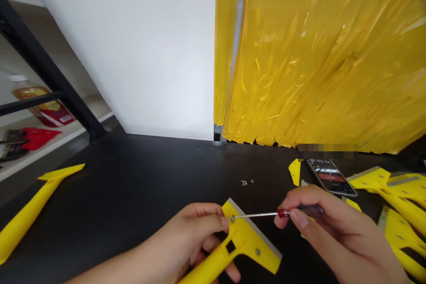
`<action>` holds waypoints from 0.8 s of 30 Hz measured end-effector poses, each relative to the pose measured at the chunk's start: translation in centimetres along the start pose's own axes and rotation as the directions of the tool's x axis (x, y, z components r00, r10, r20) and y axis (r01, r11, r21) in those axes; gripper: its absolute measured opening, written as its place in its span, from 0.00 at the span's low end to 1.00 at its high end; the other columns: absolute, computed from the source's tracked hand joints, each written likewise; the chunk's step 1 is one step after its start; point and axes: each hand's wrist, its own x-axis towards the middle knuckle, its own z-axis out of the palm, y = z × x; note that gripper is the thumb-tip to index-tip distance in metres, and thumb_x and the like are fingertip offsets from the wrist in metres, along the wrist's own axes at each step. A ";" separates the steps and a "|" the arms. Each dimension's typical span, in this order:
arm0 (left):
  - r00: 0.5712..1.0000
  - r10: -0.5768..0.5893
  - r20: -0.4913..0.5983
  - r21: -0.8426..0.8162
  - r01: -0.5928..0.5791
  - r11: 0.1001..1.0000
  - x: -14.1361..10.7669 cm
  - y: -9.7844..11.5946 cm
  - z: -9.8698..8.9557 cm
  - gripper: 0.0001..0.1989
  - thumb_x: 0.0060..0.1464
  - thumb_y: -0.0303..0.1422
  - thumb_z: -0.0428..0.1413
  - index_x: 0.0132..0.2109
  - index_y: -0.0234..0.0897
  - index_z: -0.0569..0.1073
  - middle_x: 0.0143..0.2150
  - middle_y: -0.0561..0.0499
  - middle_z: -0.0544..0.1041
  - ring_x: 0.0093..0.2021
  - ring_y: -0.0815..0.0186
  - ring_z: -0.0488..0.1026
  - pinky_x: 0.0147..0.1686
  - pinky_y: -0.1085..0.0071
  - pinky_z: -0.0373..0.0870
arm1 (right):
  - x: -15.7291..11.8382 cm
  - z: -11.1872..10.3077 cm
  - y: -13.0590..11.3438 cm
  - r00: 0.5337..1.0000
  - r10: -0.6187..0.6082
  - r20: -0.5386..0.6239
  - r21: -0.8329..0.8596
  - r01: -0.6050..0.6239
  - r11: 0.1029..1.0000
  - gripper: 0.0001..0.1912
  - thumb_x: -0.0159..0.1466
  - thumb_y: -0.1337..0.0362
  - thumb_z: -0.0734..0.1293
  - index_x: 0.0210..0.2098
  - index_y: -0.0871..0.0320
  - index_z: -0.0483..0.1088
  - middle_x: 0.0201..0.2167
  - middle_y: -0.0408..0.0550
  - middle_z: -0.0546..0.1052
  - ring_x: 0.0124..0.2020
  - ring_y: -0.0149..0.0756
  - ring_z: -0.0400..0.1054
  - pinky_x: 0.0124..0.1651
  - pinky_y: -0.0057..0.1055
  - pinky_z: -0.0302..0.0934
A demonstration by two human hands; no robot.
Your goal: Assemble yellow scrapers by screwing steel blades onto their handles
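My left hand point(203, 230) grips a yellow scraper point(244, 239) near its head, thumb beside one of the two screws point(233, 218). A thin metal blade runs along the scraper's far right edge, and the second screw point(258, 252) sits lower on the head. In my right hand point(319, 226), closed round the handle, is a screwdriver point(283, 214) with a red collar and dark grip. Its shaft points left, and the tip meets the upper screw. Loose small screws and nuts point(246, 182) lie on the black table point(159, 177) beyond the scraper.
On the left lies another yellow scraper handle point(33, 213). Several yellow scrapers point(406, 191) pile up at the right, beside a phone point(333, 177) and a small yellow plate point(294, 172). Yellow plastic sheeting point(316, 53) and a white panel point(149, 44) stand behind; a shelf holds a bottle point(43, 102).
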 end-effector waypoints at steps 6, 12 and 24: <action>1.000 0.007 0.011 0.017 -0.007 1.000 -0.1 0.0 0.0 0.10 0.63 0.35 0.59 0.46 0.32 0.76 0.42 0.36 0.85 0.29 0.62 0.83 0.18 0.79 0.74 | 0.0 0.1 0.0 1.000 0.018 0.014 -0.034 -0.017 0.999 0.05 0.72 0.58 0.66 0.41 0.45 0.74 0.31 0.37 0.80 0.30 0.27 0.76 0.33 0.16 0.68; 0.999 0.038 -0.001 0.070 -0.038 0.997 -0.1 -0.1 0.0 0.12 0.65 0.36 0.57 0.48 0.32 0.78 0.44 0.37 0.84 0.31 0.62 0.83 0.21 0.78 0.75 | -0.3 0.5 -0.5 0.998 0.029 -0.058 -0.092 -0.034 0.995 0.06 0.71 0.56 0.66 0.38 0.45 0.75 0.30 0.37 0.79 0.29 0.28 0.75 0.32 0.19 0.66; 0.997 0.081 -0.017 0.152 -0.077 0.985 -0.1 -0.2 0.2 0.12 0.65 0.38 0.58 0.46 0.32 0.78 0.42 0.40 0.84 0.34 0.63 0.82 0.24 0.77 0.78 | 0.0 -0.1 -0.4 0.991 -0.126 -0.049 -0.235 0.111 0.966 0.03 0.70 0.60 0.67 0.39 0.47 0.74 0.30 0.38 0.81 0.27 0.31 0.77 0.26 0.21 0.68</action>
